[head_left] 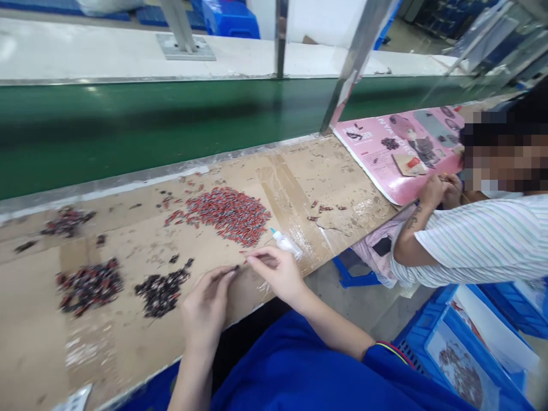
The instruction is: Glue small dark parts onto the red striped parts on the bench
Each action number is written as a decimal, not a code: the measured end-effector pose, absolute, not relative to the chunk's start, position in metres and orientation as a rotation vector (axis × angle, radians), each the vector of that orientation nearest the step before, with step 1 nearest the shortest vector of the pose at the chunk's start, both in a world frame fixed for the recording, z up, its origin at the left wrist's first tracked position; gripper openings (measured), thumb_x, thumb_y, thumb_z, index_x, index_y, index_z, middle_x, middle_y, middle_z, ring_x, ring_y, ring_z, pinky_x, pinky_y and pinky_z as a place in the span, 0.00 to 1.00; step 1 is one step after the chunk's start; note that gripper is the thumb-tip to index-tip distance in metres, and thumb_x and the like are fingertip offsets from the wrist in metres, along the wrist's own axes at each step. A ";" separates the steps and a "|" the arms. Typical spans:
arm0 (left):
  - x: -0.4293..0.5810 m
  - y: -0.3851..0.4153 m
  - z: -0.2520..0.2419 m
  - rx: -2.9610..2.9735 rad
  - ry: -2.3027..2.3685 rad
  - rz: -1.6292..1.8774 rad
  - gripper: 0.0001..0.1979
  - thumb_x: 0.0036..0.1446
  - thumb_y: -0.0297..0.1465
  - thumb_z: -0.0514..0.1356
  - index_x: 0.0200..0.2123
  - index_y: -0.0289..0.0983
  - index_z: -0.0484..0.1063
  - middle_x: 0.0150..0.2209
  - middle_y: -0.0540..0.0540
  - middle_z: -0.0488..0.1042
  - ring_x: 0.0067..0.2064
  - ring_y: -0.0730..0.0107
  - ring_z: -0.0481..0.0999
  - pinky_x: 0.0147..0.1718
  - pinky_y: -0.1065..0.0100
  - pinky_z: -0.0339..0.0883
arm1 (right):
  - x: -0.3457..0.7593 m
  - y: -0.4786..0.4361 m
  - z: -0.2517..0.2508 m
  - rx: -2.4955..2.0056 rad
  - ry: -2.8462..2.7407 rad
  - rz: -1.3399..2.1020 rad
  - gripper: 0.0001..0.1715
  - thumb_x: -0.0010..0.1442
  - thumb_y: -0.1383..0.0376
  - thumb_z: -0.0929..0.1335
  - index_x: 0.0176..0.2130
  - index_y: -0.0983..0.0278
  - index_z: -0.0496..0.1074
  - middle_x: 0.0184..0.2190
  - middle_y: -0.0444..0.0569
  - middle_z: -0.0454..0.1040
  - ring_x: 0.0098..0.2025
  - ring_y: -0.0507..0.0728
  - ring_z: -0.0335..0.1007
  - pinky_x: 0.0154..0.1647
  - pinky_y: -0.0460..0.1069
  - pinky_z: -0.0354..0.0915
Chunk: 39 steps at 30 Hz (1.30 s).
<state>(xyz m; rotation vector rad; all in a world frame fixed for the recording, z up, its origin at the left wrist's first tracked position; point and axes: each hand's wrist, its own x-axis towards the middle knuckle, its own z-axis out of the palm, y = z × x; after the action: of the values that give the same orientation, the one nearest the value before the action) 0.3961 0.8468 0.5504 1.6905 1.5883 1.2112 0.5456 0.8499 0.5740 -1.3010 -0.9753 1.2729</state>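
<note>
Near the front edge of the counter [25, 325], the left hand [205, 305] pinches a black part [236, 268]; just rightward, the right hand [279, 275] pinches a red piece [246, 261], long axis unclear.

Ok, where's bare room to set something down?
Fairly bare: the cardboard below the black pile in view, and between the white bottle and pink sheet, bar scattered bits. Crowded: around the red pile, and leftward at the mixed red-black pile.
</note>
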 end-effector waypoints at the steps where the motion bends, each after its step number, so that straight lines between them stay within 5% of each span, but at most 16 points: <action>1: 0.398 0.845 0.555 1.634 1.582 1.243 0.07 0.56 0.36 0.62 0.32 0.40 0.77 0.32 0.47 0.81 0.34 0.65 0.79 0.40 0.63 0.73 | 0.545 0.850 0.575 -1.291 -0.955 1.288 0.12 0.52 0.57 0.72 0.34 0.64 0.77 0.37 0.51 0.82 0.39 0.57 0.80 0.46 0.53 0.75; 15: 0.400 0.836 0.580 1.703 1.437 1.375 0.06 0.58 0.28 0.62 0.37 0.39 0.79 0.36 0.47 0.82 0.37 0.69 0.81 0.40 0.68 0.76 | 0.536 0.851 0.583 -1.219 -0.865 1.422 0.14 0.48 0.55 0.76 0.30 0.62 0.77 0.30 0.48 0.82 0.35 0.57 0.80 0.42 0.52 0.76; 39: 0.396 0.846 0.582 0.995 1.419 1.233 0.12 0.43 0.38 0.68 0.28 0.35 0.77 0.29 0.44 0.81 0.32 0.64 0.81 0.35 0.66 0.77 | 0.540 0.855 0.576 -1.139 -1.517 0.875 0.04 0.59 0.65 0.70 0.35 0.61 0.78 0.34 0.49 0.81 0.39 0.56 0.78 0.43 0.52 0.74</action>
<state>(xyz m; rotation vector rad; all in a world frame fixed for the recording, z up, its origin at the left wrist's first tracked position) 0.3957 0.8457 0.5823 0.9949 1.4192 1.2328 0.5403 0.8550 0.5762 -1.1387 -1.5174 0.8746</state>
